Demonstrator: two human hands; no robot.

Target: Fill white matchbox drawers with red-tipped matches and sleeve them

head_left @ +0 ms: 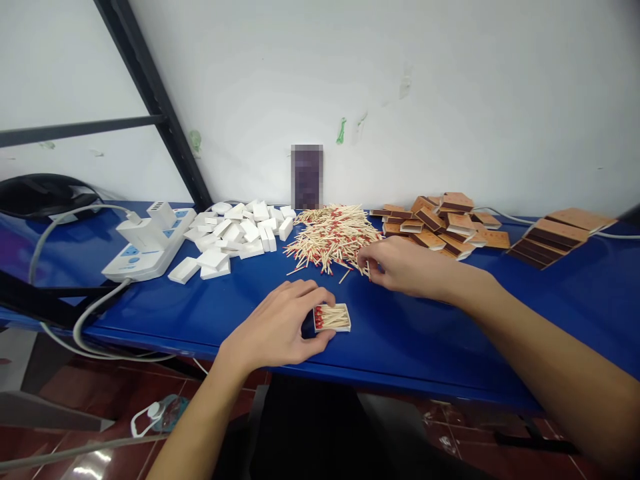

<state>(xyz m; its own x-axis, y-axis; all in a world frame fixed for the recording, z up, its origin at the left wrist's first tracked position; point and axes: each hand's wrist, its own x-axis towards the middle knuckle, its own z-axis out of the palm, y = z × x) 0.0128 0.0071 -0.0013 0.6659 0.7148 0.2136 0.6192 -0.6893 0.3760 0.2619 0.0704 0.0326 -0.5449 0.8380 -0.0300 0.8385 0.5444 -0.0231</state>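
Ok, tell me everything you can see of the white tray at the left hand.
The white tray is rectangular and open, with low, card-like walls. It lies on the blue tabletop, holding matches, red heads at the left end. The left hand grips it, thumb at the near side, a finger at the far side.

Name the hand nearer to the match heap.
Right. The right hand is at the match heap, on its right edge; the left hand is apart from it, holding the white tray.

Bare left hand (pixel 283 321) and right hand (pixel 393 263); bare, slender forearms (pixel 217 400) behind them; plain black clothing (pixel 315 427) below the hands.
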